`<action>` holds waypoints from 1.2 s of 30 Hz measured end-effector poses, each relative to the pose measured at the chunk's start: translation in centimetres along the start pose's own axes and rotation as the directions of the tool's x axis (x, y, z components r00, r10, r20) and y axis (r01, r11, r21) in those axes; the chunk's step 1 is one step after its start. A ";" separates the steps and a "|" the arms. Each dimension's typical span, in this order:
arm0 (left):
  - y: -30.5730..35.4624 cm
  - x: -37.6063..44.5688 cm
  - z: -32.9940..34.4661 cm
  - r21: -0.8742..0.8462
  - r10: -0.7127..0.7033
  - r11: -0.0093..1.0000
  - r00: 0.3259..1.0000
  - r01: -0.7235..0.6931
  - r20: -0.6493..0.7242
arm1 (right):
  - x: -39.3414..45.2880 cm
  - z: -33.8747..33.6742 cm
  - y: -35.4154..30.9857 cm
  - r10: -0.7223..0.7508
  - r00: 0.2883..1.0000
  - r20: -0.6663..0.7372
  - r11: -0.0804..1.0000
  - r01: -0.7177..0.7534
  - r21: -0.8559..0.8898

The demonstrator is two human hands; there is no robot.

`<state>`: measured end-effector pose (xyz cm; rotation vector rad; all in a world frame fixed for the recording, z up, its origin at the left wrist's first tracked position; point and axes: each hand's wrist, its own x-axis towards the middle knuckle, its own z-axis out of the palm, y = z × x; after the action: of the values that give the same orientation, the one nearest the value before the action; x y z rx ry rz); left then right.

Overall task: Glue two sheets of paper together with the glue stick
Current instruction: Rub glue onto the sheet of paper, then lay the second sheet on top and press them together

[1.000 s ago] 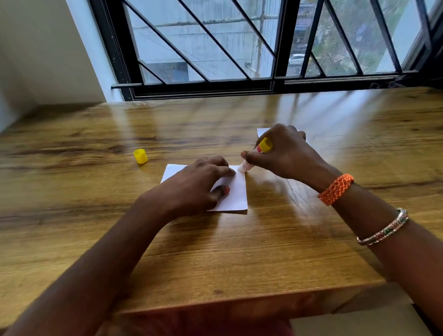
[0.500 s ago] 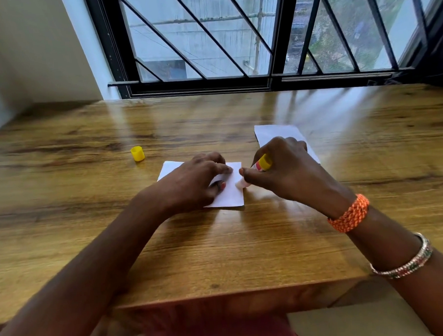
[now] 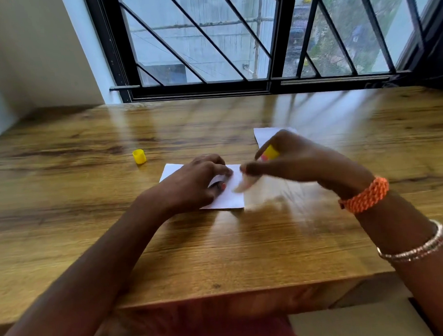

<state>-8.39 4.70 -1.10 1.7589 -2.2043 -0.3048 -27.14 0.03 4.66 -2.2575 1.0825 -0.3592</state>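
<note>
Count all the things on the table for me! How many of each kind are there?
Paper sheets: 2, one under the left hand, one behind the right hand
Glue sticks: 1, in the right hand
Yellow caps: 1
Total: 4

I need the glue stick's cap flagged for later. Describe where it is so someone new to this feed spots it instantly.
Start at the wooden table under the barred window. Left of the white sheet that the left hand presses down, a cap stands alone on bare wood. It is small, bright yellow and the only loose item on that side.
</note>
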 end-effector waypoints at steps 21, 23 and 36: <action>-10.7 -1.6 -4.4 0.030 -0.295 0.884 0.607 0.466 -0.738 | 17.1 8.7 -5.3 -0.007 0.998 -0.069 0.519 0.063 0.852; -12.4 -2.4 -4.4 -0.058 -0.387 0.846 0.534 0.530 -0.752 | 17.6 9.6 -6.7 -0.046 0.998 -0.044 0.538 0.062 0.841; -14.4 -2.1 -4.8 -0.151 -0.482 0.796 0.462 0.587 -0.745 | 20.5 12.3 -8.4 -0.020 0.999 0.033 0.671 -0.011 0.742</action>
<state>6.88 3.55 -1.92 2.0910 -1.0414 0.4198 -3.19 -6.89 -0.02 -1.5102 0.7108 -0.6277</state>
